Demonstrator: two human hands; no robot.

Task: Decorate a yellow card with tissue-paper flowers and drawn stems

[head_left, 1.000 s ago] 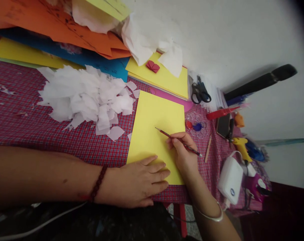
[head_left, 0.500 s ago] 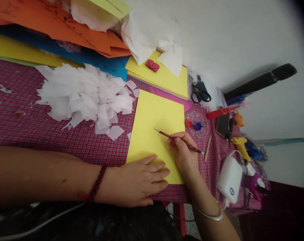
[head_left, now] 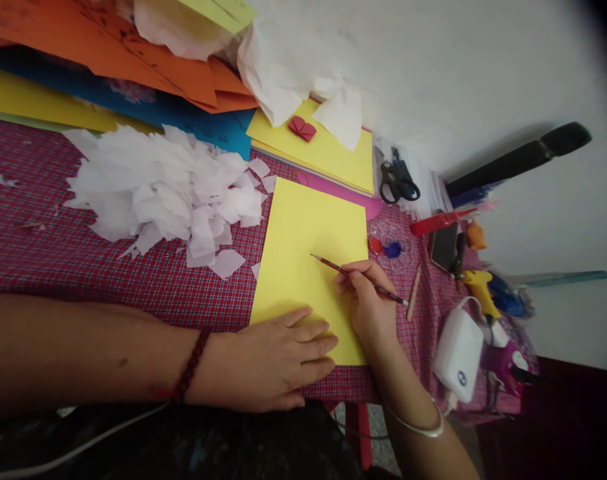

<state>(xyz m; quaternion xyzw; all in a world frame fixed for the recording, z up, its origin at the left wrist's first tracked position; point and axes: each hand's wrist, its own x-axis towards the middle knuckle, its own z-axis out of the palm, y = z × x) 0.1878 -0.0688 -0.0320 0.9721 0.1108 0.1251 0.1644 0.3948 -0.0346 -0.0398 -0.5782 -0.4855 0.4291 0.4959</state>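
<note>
A yellow sheet of paper [head_left: 313, 227] lies on the checked tablecloth in front of me, with no marks that I can make out. My left hand [head_left: 278, 360] rests flat across its lower left part, fingers slightly spread. At the sheet's right edge, my right hand [head_left: 371, 307] is closed on a dark pencil [head_left: 331, 265] with red stripes. The pencil slants, its point over the middle of the sheet and its white end towards the right. Whether the point touches the paper, I cannot tell.
Left of the sheet is a heap of white paper pieces [head_left: 158, 187]. Behind lie a yellow stack [head_left: 328, 153] with a folded red paper shape [head_left: 302, 129], and black scissors [head_left: 398, 181]. At right are a paint palette [head_left: 403, 250], a wooden stick [head_left: 414, 292], a yellow glue gun [head_left: 481, 290] and a white device [head_left: 458, 353].
The pencil point has shifted slightly right and up over the sheet. My left hand stays flat on the paper. The whole view has drifted a little.
</note>
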